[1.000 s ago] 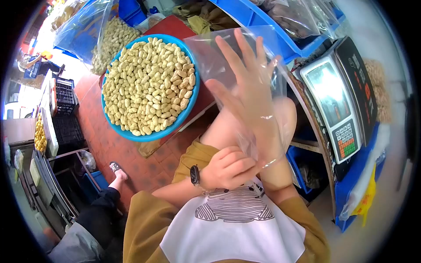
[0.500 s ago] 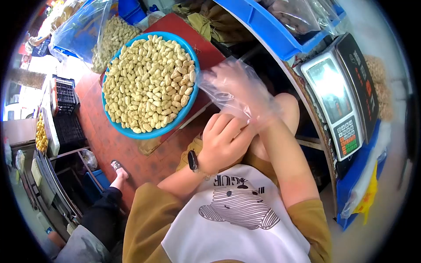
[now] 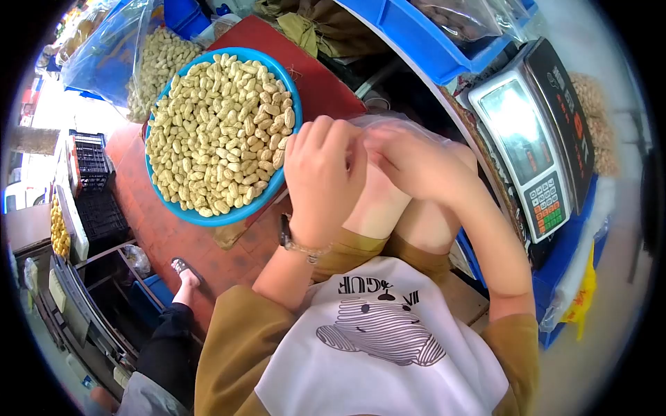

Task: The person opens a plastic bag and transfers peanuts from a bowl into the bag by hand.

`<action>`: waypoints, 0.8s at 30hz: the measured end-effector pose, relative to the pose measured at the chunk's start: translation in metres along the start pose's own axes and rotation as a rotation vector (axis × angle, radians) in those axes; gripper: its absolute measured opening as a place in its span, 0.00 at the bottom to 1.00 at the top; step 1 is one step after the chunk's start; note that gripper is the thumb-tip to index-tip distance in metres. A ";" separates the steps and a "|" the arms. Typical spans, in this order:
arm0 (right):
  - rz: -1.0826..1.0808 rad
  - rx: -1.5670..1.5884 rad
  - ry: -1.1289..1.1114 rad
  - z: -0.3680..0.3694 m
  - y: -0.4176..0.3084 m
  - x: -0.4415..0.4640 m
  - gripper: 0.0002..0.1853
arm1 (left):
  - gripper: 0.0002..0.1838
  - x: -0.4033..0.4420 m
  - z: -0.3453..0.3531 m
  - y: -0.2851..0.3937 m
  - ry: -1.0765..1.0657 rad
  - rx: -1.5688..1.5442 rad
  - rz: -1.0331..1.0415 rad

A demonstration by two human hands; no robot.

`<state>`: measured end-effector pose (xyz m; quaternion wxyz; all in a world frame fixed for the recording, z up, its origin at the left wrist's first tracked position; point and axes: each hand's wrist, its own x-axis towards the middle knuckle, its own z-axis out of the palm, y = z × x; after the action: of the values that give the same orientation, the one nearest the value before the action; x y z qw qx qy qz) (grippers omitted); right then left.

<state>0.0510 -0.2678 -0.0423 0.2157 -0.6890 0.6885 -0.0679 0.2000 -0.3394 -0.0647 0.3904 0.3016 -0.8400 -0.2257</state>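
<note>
Clear plastic bag (image 3: 409,121) is showing right of the blue basin (image 3: 297,100), apparently no longer sheathing the right hand (image 3: 420,165), so handling is seemingly shifting to its edge, as that hand and the left hand (image 3: 322,182) are curling together, their grip impossible to tell.

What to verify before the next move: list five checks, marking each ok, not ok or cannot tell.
1. Thin, clear plastic bag by the hands: ok, film shows just beyond the right hand.
2. Bag open at its mouth: cannot tell, the hands obscure it.
3. Left hand in view: ok, raised beside the right.
4. Round, bright-blue plastic basin stocked: ok, heaped with tan, unshelled peanuts.
5. Black-and-white electronic scale free of glare: not ok, its display is partly washed out.
</note>
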 end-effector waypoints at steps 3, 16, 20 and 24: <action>0.022 -0.061 0.392 -0.013 -0.009 -0.026 0.11 | 0.04 -0.003 -0.005 -0.011 0.002 -0.171 -0.138; -0.194 0.048 0.617 -0.010 -0.004 0.010 0.24 | 0.04 -0.010 -0.045 -0.032 0.054 -0.174 -0.282; -0.003 0.241 1.135 0.005 -0.002 0.031 0.19 | 0.04 -0.018 -0.054 -0.054 0.015 -0.347 -0.483; 0.094 0.922 0.734 0.034 0.019 0.058 0.09 | 0.03 -0.029 -0.042 -0.062 -0.057 -0.265 -0.410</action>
<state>0.0499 -0.3171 -0.0923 0.2434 -0.4243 0.6472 -0.5847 0.2689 -0.3707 -0.0927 0.3488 0.4056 -0.7348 -0.4171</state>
